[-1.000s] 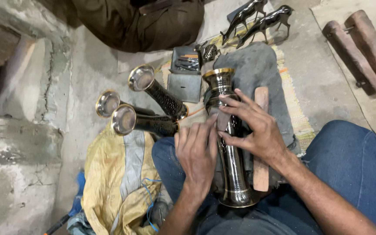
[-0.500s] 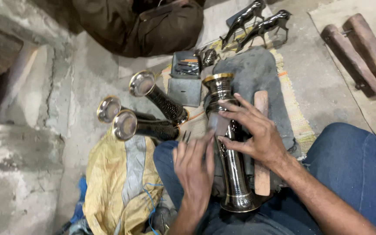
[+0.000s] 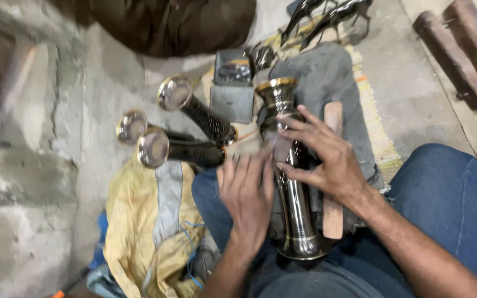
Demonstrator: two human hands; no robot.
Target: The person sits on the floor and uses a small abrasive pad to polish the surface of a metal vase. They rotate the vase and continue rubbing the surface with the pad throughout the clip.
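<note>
On a rough concrete floor the tall dark metal vase (image 3: 292, 182) lies lengthwise across the lap, mouth pointing away, right hand (image 3: 327, 160) seemingly gripping its neck, left hand (image 3: 248, 193) flat, fingers spread, just beside its left flank

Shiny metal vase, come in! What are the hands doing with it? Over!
Right hand gripping the tall metal vase across the lap. Left hand open, fingers flat against its side. Wooden stick lies under the right hand.
</note>
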